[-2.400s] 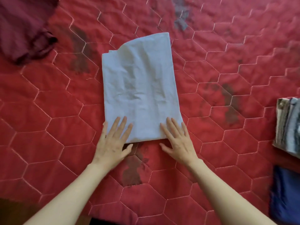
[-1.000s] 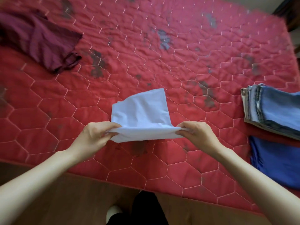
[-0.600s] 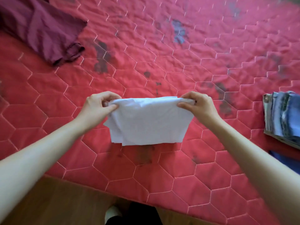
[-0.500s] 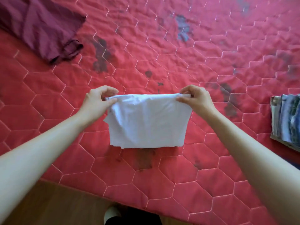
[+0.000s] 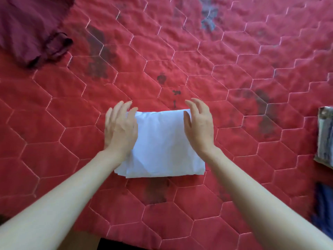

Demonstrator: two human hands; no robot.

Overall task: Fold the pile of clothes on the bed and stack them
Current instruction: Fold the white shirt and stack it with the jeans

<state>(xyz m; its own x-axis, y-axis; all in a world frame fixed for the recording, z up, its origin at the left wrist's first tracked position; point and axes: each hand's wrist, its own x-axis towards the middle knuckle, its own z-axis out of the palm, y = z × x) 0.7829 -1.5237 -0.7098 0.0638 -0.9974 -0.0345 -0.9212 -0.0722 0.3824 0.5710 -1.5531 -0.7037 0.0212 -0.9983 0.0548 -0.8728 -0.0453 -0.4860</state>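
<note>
Two bare hands flank one folded pale-blue cloth rectangle (image 5: 162, 145) lying flat on the red hexagon-quilted bedspread (image 5: 225, 73). Left hand (image 5: 121, 128) rests on its left edge, right hand (image 5: 199, 124) on its right, fingers loose and spread. One crumpled maroon garment (image 5: 30, 27) lies far left; one folded stack (image 5: 325, 138) sits at the right edge.

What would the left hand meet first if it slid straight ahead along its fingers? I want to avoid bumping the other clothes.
Only bare red quilt: the left hand points up-bed, the maroon garment well left.
</note>
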